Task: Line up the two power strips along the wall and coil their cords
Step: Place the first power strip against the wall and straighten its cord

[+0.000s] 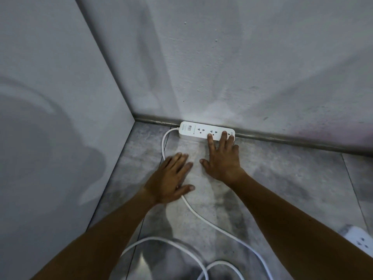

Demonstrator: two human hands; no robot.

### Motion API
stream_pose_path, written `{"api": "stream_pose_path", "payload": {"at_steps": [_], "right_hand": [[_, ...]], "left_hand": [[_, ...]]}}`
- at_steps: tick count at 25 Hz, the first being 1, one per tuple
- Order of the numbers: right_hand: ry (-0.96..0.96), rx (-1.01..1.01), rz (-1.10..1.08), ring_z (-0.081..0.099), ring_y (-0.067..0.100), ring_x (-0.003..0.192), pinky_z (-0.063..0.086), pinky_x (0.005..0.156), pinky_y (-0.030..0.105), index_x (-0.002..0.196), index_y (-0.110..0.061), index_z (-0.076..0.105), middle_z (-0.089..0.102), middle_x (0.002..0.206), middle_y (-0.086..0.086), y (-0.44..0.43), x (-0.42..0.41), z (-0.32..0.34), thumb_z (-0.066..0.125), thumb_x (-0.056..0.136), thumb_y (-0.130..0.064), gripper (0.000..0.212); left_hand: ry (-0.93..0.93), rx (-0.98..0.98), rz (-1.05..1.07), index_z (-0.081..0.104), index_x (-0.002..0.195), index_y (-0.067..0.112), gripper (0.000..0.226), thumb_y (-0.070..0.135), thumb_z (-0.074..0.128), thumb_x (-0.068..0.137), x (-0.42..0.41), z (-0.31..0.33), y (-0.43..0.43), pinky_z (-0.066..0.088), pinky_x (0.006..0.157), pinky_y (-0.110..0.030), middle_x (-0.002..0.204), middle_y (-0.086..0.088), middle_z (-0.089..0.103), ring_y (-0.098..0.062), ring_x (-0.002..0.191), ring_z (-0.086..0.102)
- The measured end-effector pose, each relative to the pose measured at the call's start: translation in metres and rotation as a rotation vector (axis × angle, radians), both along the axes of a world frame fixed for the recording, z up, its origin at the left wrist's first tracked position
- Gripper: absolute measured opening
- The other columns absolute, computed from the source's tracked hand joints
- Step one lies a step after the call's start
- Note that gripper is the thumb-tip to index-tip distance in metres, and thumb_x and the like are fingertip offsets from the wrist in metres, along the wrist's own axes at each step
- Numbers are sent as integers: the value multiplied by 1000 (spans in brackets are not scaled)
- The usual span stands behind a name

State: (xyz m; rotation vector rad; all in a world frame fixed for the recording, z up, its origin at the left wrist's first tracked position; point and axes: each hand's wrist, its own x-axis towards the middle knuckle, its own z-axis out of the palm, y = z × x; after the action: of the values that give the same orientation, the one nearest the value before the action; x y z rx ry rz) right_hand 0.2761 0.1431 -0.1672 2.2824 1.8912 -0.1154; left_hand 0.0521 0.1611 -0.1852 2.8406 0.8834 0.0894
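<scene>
A white power strip lies flat against the foot of the back wall, near the corner. My right hand is spread open, its fingertips resting on the strip's right end. My left hand lies flat and open on the floor, over the strip's white cord. That cord leaves the strip's left end, curves down under my left hand and runs toward the bottom right. More white cord loops lie loose at the bottom. A second white power strip shows partly at the lower right edge.
A grey side wall meets the back wall in a corner at the left. A metal skirting strip runs along the back wall's foot. The floor is grey mottled tile.
</scene>
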Motion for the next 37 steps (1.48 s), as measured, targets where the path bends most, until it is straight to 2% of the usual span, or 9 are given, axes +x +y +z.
{"api": "stream_pose_path", "payload": {"at_steps": [6, 12, 15, 18, 20, 25, 30, 34, 37], "right_hand": [[-9, -72, -5, 3, 53, 146, 28, 113, 58, 156, -21, -10, -5, 160, 31, 4, -1, 8, 38, 83, -78, 104], [181, -33, -22, 7, 44, 149, 20, 118, 57, 156, -21, 7, 6, 163, 22, -9, 1, 33, 40, 85, -75, 95], [433, 141, -18, 42, 34, 137, 37, 111, 46, 142, -16, 43, 46, 147, 17, -43, -25, 48, 41, 93, -63, 68], [726, 11, -68, 66, 32, 102, 53, 85, 42, 103, -20, 62, 71, 105, 12, -97, -49, 54, 44, 97, -55, 39], [803, 25, -124, 69, 31, 81, 54, 72, 43, 81, -20, 55, 71, 81, 11, -128, -50, 57, 47, 98, -50, 36], [860, 190, -284, 63, 31, 65, 48, 64, 44, 79, -6, 61, 65, 67, 16, -164, -9, 67, 51, 101, -32, 35], [932, 166, -350, 61, 28, 62, 47, 63, 41, 70, -16, 53, 63, 65, 14, -187, 5, 64, 52, 101, -28, 33], [977, 155, -360, 50, 7, 49, 44, 56, 37, 76, -19, 57, 54, 57, -3, -195, 7, 60, 47, 103, -26, 30], [825, 184, -315, 64, 27, 67, 48, 68, 42, 86, -8, 63, 64, 68, 10, -187, 1, 67, 45, 104, -25, 31]], "left_hand": [[-132, 115, -264, 61, 105, 14, 52, 63, 51, 93, -47, -2, -33, 41, 96, -45, 114, -10, 60, -30, 104, 53], [-11, 133, -270, 61, 98, 12, 48, 55, 40, 100, -27, 22, -26, 50, 71, -36, 90, -6, 64, -24, 81, 59], [56, 101, -251, 59, 109, 11, 47, 50, 36, 100, -17, 39, -24, 51, 72, -37, 95, -7, 65, -25, 83, 61], [6, 144, -213, 61, 101, 11, 33, 41, 48, 98, -8, 59, -18, 51, 69, -38, 91, -9, 63, -26, 81, 61], [-35, 128, -160, 60, 95, 12, 31, 41, 49, 98, -5, 75, -14, 50, 68, -38, 89, -9, 63, -25, 79, 60], [-64, -23, 199, 61, 98, 14, 38, 47, 42, 100, -22, 94, -3, 47, 74, -35, 98, -8, 61, -24, 88, 60], [-158, -118, 356, 62, 94, 10, 35, 41, 49, 100, -21, 99, 0, 44, 74, -34, 98, -11, 61, -29, 90, 61], [-250, -132, 450, 62, 89, 9, 32, 38, 53, 99, -13, 102, 5, 44, 71, -36, 94, -14, 64, -32, 88, 61], [-265, -61, 381, 61, 82, 11, 30, 37, 57, 97, -11, 110, 6, 48, 68, -35, 84, -12, 65, -30, 78, 62]]}}
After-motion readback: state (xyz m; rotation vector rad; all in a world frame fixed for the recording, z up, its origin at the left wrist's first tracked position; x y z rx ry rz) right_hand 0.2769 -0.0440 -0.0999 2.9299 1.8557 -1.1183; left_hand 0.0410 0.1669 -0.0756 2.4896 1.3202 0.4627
